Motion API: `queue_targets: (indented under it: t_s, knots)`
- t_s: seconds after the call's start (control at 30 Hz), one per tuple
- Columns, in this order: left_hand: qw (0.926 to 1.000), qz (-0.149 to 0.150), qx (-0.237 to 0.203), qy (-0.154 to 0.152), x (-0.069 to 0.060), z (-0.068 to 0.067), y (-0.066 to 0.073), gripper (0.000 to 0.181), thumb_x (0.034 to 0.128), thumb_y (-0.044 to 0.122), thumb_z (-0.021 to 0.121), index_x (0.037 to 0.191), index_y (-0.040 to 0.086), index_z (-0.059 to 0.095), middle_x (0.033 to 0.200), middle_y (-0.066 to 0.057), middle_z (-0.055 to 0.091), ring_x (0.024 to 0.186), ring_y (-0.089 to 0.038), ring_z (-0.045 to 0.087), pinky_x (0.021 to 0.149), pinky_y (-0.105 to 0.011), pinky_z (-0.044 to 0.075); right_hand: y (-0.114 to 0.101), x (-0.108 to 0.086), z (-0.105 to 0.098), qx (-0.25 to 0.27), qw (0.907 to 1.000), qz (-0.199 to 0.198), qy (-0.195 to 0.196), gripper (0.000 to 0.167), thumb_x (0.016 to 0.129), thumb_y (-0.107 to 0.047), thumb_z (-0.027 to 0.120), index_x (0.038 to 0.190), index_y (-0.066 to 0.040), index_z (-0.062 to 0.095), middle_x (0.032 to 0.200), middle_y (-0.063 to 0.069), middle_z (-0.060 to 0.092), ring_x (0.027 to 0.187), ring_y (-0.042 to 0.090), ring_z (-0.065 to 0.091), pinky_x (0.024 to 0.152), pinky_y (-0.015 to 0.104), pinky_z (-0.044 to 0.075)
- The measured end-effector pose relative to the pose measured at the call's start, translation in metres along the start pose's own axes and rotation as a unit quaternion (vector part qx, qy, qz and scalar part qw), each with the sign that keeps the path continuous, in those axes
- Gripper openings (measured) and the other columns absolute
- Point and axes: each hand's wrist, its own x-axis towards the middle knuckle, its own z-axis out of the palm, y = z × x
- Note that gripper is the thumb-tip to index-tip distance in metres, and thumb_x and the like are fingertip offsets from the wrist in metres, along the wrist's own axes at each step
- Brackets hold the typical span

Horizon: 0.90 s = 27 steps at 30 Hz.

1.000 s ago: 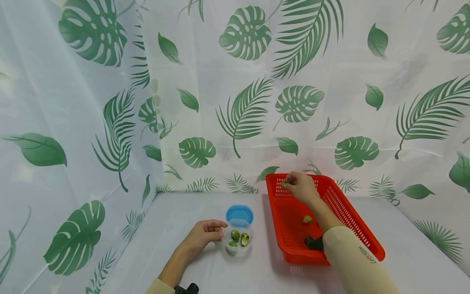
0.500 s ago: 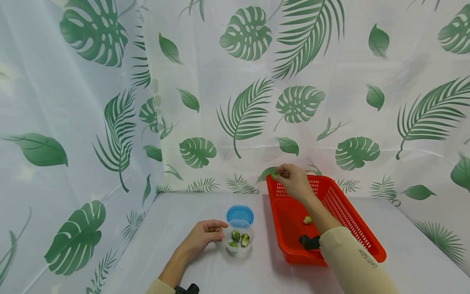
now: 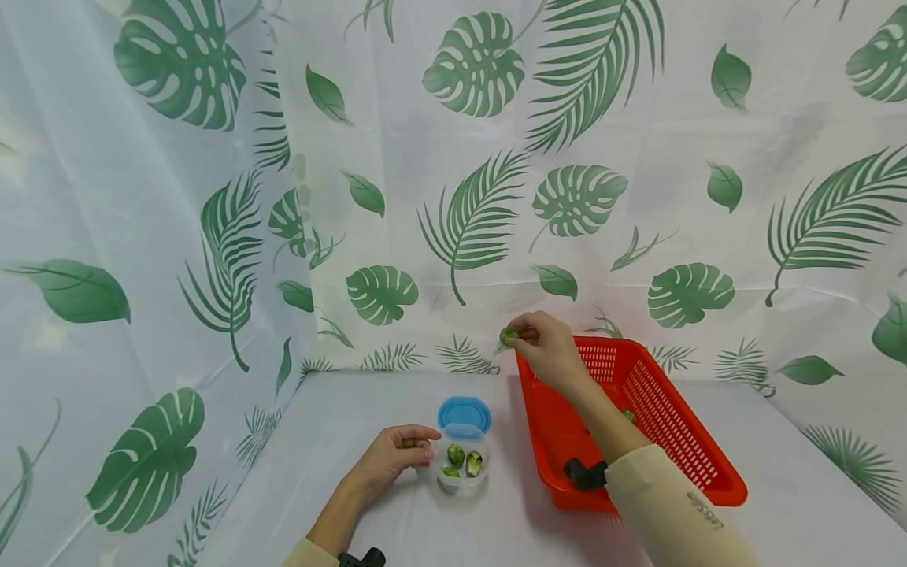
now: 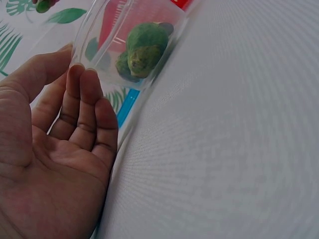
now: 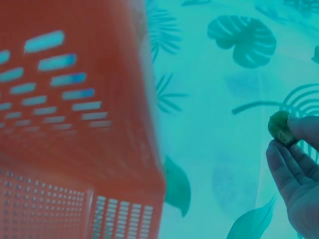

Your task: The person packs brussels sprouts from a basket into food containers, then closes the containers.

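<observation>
1. Right hand (image 3: 546,350) is fingertip-pinching a sprout (image 3: 507,336) by the basket's (image 3: 560,409) far-left corner, probably 'cause it's small.
2. Left hand (image 3: 392,457) is resting loosely against the tub (image 3: 460,490), likely steadying it; other sprouts (image 3: 473,463) are sitting inside.
3. Blue lid (image 3: 464,413) is lying toward the desk's (image 3: 368,394) far edge, leaving the tub uncovered.

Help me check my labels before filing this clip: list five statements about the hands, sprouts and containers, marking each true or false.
1. The right hand pinches a Brussels sprout. True.
2. Three other Brussels sprouts are in the clear container. True.
3. The blue lid covers the container. False: the blue lid lies beyond it.
4. The left hand holds a sprout. False: the left hand has its fingers against the container.
5. In the head view, the red perforated basket is right of the container. True.
</observation>
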Motion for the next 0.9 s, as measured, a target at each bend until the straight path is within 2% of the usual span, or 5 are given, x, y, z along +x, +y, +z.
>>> queue_targets:
  t_s: [0.13,0.37,0.53,0.77,0.9]
  knots:
    - [1.0000,0.002,0.004,-0.001,-0.001,0.001,0.002,0.045,0.0944,0.009,0.074,0.133,-0.011,0.062,0.107,-0.005,0.074,0.085,-0.009,0.067,0.082,-0.029,0.057,-0.008,-0.003,0.004,0.015,0.9998,-0.009,0.000,0.016,0.097,-0.006,0.072,0.113,-0.007,0.073,0.110,0.010,0.070,0.093,0.023,0.070,0.083,0.025,0.061]
    - [0.9999,0.004,0.009,0.000,-0.002,0.002,0.002,0.047,0.0942,0.010,0.075,0.133,-0.012,0.062,0.108,-0.006,0.074,0.085,-0.009,0.066,0.081,-0.028,0.057,-0.022,-0.011,0.011,0.032,0.9990,-0.030,-0.001,0.015,0.095,-0.006,0.074,0.111,-0.006,0.073,0.107,0.008,0.071,0.092,0.022,0.072,0.083,0.028,0.062]
    - [0.9999,0.004,0.009,-0.004,-0.002,0.002,0.003,0.046,0.0945,0.010,0.075,0.133,-0.012,0.062,0.108,-0.004,0.075,0.084,-0.008,0.067,0.081,-0.029,0.057,-0.030,-0.016,0.015,0.033,0.9986,-0.042,0.004,0.016,0.095,-0.007,0.076,0.111,-0.007,0.074,0.107,0.007,0.071,0.093,0.022,0.072,0.082,0.026,0.061]
    - [1.0000,0.001,0.008,-0.005,-0.001,0.002,0.002,0.042,0.0968,0.006,0.070,0.134,-0.012,0.060,0.096,0.008,0.072,0.084,-0.006,0.066,0.081,-0.027,0.057,-0.040,-0.024,0.023,0.044,0.9980,-0.044,0.009,0.016,0.093,-0.005,0.076,0.109,-0.008,0.074,0.107,0.006,0.072,0.095,0.020,0.071,0.085,0.029,0.061]
    - [1.0000,0.002,0.007,-0.003,-0.001,0.002,0.001,0.041,0.0970,0.004,0.068,0.133,-0.012,0.061,0.094,0.009,0.072,0.083,-0.007,0.065,0.081,-0.027,0.057,-0.039,-0.029,0.029,0.051,0.9976,-0.046,0.009,0.016,0.093,-0.003,0.077,0.108,-0.008,0.075,0.104,0.006,0.072,0.095,0.020,0.071,0.087,0.031,0.062]
